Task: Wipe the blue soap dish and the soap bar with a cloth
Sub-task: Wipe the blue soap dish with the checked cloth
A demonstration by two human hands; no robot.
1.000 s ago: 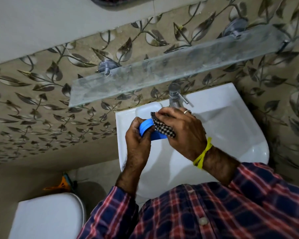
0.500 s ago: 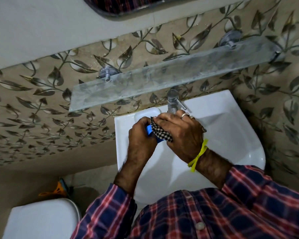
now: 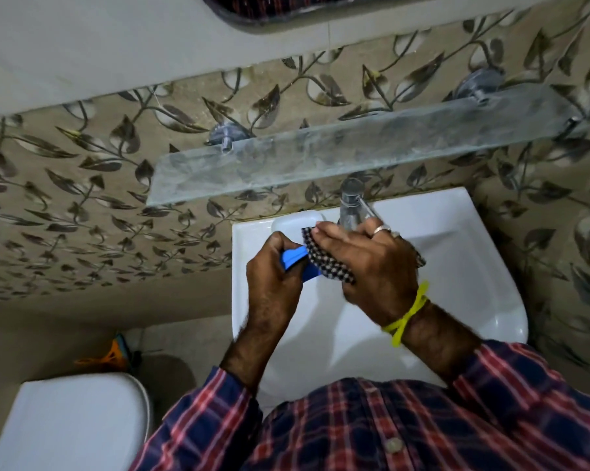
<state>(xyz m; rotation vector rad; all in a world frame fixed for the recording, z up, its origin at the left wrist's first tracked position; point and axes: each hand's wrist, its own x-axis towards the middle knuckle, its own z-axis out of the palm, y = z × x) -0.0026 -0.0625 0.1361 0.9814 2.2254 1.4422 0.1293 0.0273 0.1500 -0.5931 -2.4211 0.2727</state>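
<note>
Over the white basin, the left hand grips the blue soap dish while the right hand presses a checked cloth against it, wiping apparently underway; no soap bar is visible, probably unwiped.

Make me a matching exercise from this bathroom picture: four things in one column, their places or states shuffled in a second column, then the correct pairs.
Things
1. soap dish
2. cloth
3. tap
4. glass shelf

Places or states
A. fixed to the leaf-patterned wall above the sink
B. gripped in the left hand
C. standing at the back edge of the sink
D. pressed against the blue thing by the right hand

Pairs: 1-B, 2-D, 3-C, 4-A
</note>
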